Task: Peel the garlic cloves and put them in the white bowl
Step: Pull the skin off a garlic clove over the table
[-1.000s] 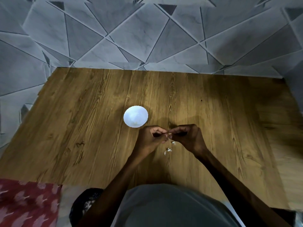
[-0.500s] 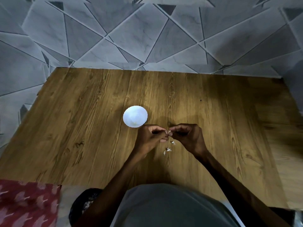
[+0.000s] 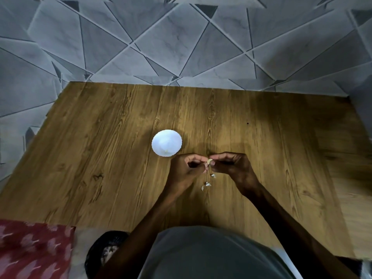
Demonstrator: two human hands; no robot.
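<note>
A small pale garlic clove [image 3: 209, 161] sits between the fingertips of both hands over the wooden table [image 3: 100, 158]. My left hand [image 3: 186, 171] has its thumb and fingers curled in against the clove's left side. My right hand [image 3: 233, 168] pinches the clove from the right. The white bowl [image 3: 166, 142] stands on the table just left of and beyond my left hand, with a small pale piece near its front rim. Bits of garlic skin [image 3: 207, 184] lie on the table below the hands.
A grey tiled wall [image 3: 181, 41] rises behind the table's far edge. At the lower left are a red patterned cloth [image 3: 30, 248] and a dark round container [image 3: 104, 252]. Bare wood spreads left and right of the hands.
The hands have stayed in place, working at the clove. The clove shows more plainly between the fingertips now than in the earlier frames.
</note>
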